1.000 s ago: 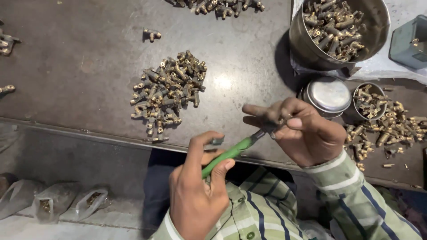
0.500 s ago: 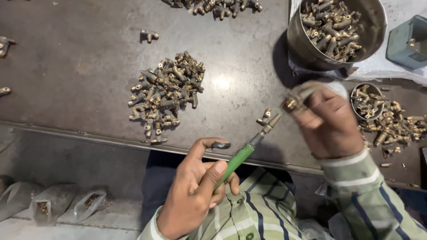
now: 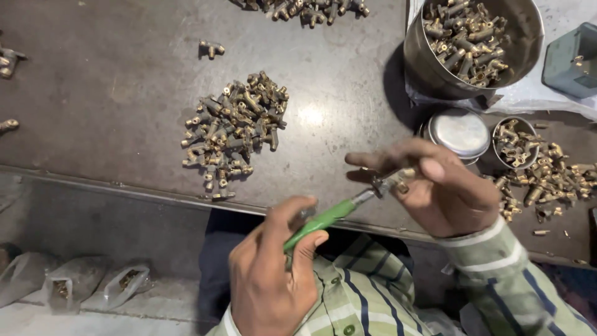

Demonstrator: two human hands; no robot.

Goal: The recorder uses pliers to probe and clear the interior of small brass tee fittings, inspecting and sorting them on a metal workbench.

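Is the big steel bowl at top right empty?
No, the steel bowl holds a heap of brass fittings.

We see open dark table (image 3: 112,106) between the central heap of brass fittings (image 3: 233,134) and the big steel bowl (image 3: 472,46). To the right our way is crowded: a round steel lid (image 3: 460,132), a small tin (image 3: 515,142) and scattered fittings (image 3: 553,180) sit close together. A lone fitting (image 3: 211,48) lies on the bare stretch farther back.

Single head view, steep downward, close over hands (image 3: 348,249) at table (image 3: 112,112) edge; far side probably cropped.
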